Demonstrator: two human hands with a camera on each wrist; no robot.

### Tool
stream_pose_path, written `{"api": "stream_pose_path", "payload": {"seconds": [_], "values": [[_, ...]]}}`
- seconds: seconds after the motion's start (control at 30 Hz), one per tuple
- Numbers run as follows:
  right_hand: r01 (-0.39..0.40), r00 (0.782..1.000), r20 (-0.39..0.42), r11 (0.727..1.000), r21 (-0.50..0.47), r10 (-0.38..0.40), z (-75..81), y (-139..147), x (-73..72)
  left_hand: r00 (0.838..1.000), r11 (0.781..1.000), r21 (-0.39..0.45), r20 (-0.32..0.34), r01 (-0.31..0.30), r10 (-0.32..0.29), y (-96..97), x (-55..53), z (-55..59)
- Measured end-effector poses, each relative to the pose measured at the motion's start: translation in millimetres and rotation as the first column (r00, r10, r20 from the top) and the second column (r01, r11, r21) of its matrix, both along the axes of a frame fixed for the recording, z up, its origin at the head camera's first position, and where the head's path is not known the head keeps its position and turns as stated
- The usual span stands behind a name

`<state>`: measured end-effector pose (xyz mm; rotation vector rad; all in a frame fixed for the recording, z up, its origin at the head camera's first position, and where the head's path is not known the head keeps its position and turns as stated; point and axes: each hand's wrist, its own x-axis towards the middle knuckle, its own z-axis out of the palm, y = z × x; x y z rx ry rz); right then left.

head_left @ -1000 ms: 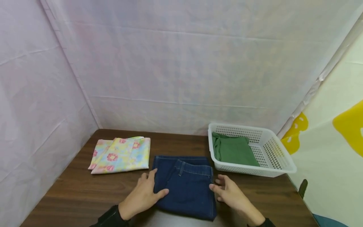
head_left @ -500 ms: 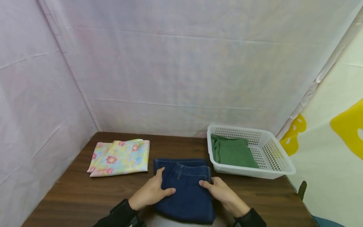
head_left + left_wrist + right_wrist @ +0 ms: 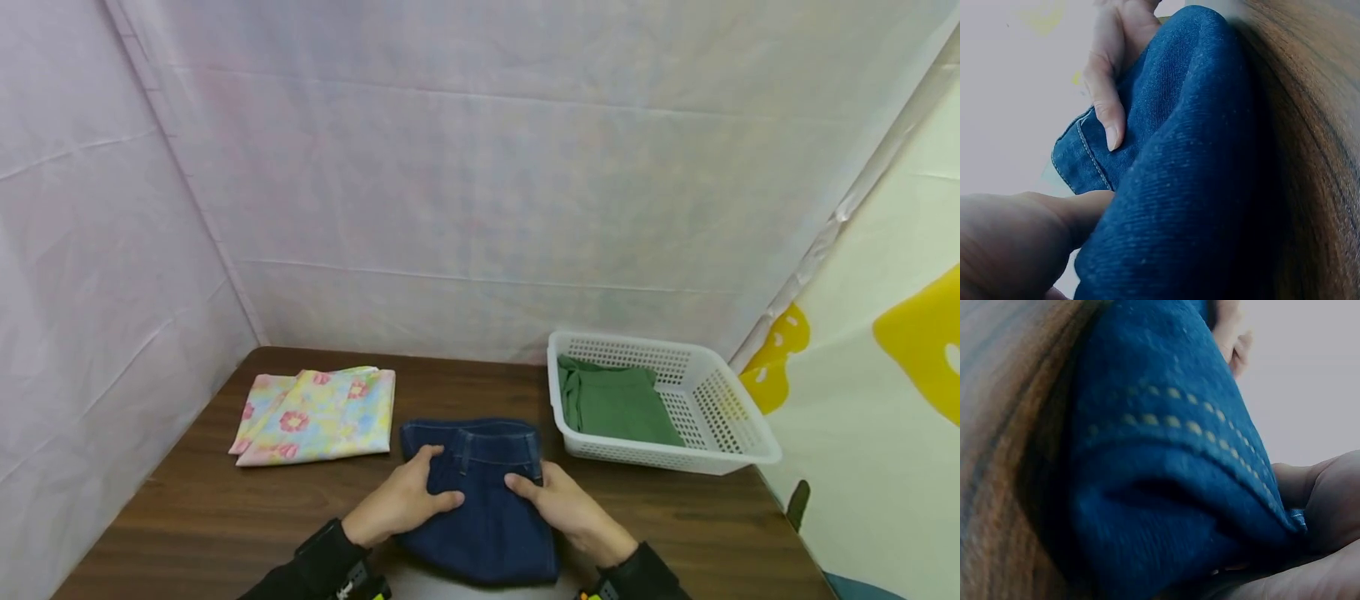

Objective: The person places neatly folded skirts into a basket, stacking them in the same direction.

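Observation:
A folded pair of dark blue jeans (image 3: 480, 533), with waistband and belt loop on top, lies near the front of the table. My left hand (image 3: 401, 498) grips its left side, thumb and a fingertip on the upper face. On the opposite side, my right hand (image 3: 573, 510) holds the edge with its thumb on top; the other fingers are mostly hidden by the cloth. Denim bulges between both hands in the left wrist view, where the right thumb presses near a stitched seam. A double-stitched hem (image 3: 1172, 422) curves over a fold in the right wrist view.
A folded floral cloth (image 3: 322, 417) lies at the back left of the wooden table (image 3: 225, 517). At the back right stands a white perforated basket (image 3: 738, 417) with a folded green garment (image 3: 618, 404) inside. White sheeting (image 3: 480, 183) hangs behind.
My right hand has moved left from beside the jeans and taken hold of their right edge. The left hand has shifted slightly inward. The jeans are squeezed narrower and bunched between the hands.

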<state>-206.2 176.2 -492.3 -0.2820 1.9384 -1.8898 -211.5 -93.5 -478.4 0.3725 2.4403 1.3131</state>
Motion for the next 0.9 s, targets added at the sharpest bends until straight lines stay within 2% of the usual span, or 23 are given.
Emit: {"api": "stream_pose_path", "payload": {"seconds": [0.23, 0.3, 0.4, 0.47, 0.53, 0.73, 0.9], "values": [[-0.009, 1.0, -0.014, 0.995, -0.097, 0.007, -0.1, -5.2, -0.1, 1.0, 1.0, -0.002, 0.006, -0.018, 0.018, -3.4, -0.8, -2.5], [-0.01, 1.0, -0.021, 0.997, -0.081, 0.009, 1.4, -5.8, -0.4, 1.0, 1.0, -0.004, 0.006, -0.029, 0.029, -4.2, -0.3, -1.4], [-0.003, 0.999, -0.038, 1.0, -0.007, 0.003, 4.4, -6.4, -1.3, 0.999, 0.999, -0.01, -0.006, -0.046, 0.046, -5.5, 0.4, 0.8], [0.012, 0.998, -0.063, 0.998, 0.07, -0.007, 8.0, -6.9, -1.6, 0.998, 0.998, -0.016, -0.035, -0.053, 0.053, -7.2, 0.5, 3.4], [0.006, 0.998, -0.06, 0.997, 0.077, -0.002, 12.3, -7.7, -2.6, 0.995, 0.998, -0.025, -0.078, -0.062, 0.06, -9.4, 0.2, 6.8], [-0.033, 0.999, -0.032, 0.999, -0.01, 0.032, 29.4, -6.5, -6.6, 0.972, 0.992, -0.03, -0.206, -0.126, 0.117, -16.4, -3.1, 23.8], [-0.025, 0.994, -0.106, 0.995, 0.099, 0.036, 48.2, -3.2, -12.6, 0.945, 0.986, -0.011, -0.286, -0.168, 0.158, -21.8, -4.9, 40.7]]}}
